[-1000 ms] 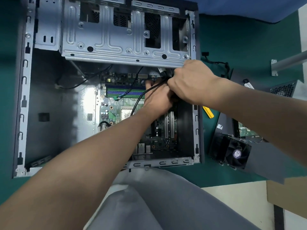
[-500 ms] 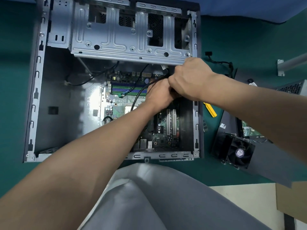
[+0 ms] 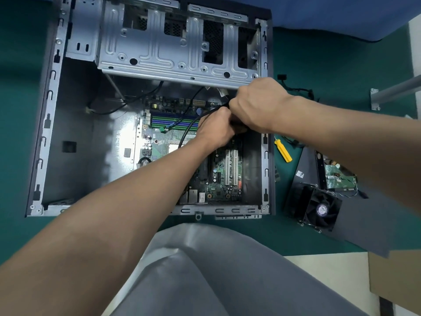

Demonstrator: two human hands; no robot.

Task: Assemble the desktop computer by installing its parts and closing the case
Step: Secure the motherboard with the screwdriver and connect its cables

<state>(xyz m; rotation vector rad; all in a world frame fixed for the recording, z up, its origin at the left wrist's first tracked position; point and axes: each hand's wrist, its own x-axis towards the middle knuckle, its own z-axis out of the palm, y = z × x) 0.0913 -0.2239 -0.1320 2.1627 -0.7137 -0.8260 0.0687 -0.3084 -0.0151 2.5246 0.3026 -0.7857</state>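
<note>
The open grey computer case (image 3: 45,124) lies flat on a green mat, with the green motherboard (image 3: 218,181) inside its right half. Both hands meet over the board's upper right corner, just below the silver drive cage (image 3: 173,53). My left hand (image 3: 216,131) is closed around a black cable (image 3: 189,128) that curves down across the board. My right hand (image 3: 257,106) is clenched right above it on the same cable bundle; what lies under the fingers is hidden.
Right of the case lie a yellow-handled screwdriver (image 3: 282,150), a black cooling fan (image 3: 319,208), a hard drive with its green circuit board up (image 3: 337,177) and a dark side panel (image 3: 373,215). Loose black wiring (image 3: 296,88) sits beyond my right wrist. A cardboard box (image 3: 396,277) stands at lower right.
The view has shifted so the case sits further right and lower in frame. Both hands stay clenched together at the same corner of the motherboard.
</note>
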